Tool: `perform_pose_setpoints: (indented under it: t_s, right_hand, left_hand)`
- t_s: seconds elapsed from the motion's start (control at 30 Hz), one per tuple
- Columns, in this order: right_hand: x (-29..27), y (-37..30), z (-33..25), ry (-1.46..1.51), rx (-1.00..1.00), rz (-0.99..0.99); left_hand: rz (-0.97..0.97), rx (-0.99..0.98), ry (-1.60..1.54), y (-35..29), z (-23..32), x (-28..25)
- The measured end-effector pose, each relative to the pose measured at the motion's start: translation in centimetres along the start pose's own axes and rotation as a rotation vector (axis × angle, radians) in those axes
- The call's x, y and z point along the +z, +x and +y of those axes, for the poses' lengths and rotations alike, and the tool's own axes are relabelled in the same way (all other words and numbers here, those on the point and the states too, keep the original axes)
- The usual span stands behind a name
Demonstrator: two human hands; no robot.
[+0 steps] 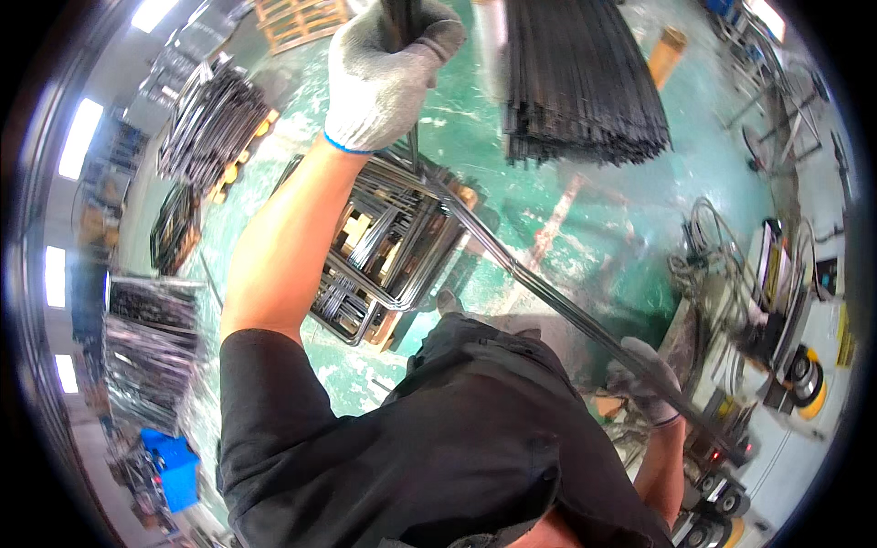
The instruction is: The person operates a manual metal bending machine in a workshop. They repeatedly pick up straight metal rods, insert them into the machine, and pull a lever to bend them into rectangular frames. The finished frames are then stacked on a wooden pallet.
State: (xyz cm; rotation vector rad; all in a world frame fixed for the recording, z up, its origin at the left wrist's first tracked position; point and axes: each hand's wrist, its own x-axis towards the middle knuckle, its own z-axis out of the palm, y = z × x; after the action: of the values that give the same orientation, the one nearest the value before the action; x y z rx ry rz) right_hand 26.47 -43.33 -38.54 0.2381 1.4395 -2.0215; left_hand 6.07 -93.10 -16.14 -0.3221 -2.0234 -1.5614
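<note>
A bundle of bent dark metal tubes [580, 318] runs slantwise across the view, from the top middle to the lower right. My left hand [391, 80], in a grey-white glove with a blue cuff edge, is raised at the top, closed around the upper end of the tubes. Lower down on the right, my gloved right hand [650, 382] grips the same bundle near its other end, with part of its fingers hidden by the tubes. Beneath my left forearm stands a stack of bent metal frames [395, 300] on a wooden pallet.
Long dark rods [585, 87] lie in a thick bundle at the top, beside a brown tube [667, 57]. More stacked metal parts [215, 128] stand at the left, above a blue bin [172, 468]. Machinery with rollers [806, 379] and hoses [717, 247] lines the right side.
</note>
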Motion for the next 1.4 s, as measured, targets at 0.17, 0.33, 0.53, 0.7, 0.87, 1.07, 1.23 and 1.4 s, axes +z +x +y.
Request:
perform_pose_setpoints:
  t_s: [0.17,0.33,0.53,0.7,0.87,1.07,1.23,1.4]
  right_hand:
    - [10.2,6.0,-3.0,0.72,0.247,-0.073]
    - [13.5,15.9,-3.5,0.457,0.856,-0.207]
    - [29.1,23.9,-4.8,0.132,0.969,-0.341]
    - [36.9,33.1,-2.9,-0.248,0.814,-0.43]
    - [43.6,47.0,-0.6,-0.645,0.619,-0.452]
    - [50.2,66.0,5.7,-1.057,0.106,-0.591]
    - [52.1,78.1,14.7,-1.437,-0.298,-0.605]
    - [54.3,82.5,20.8,-1.563,-0.331,-0.583]
  left_hand:
    - [0.073,0.051,0.17,-0.4,-1.2,-10.7]
    - [0.166,0.075,0.203,-2.2,-4.1,-23.2]
    - [0.245,0.064,0.454,-6.5,-5.1,-33.8]
    - [0.261,0.03,0.879,-12.7,-4.5,-42.7]
    - [0.123,-0.007,1.001,-20.7,-4.8,-45.3]
    - [-0.407,-0.522,1.189,-32.1,-12.1,-44.4]
    - [-0.396,-0.499,1.312,-39.0,-25.1,-44.8]
    - [-0.413,-0.821,1.321,-45.5,-35.8,-46.7]
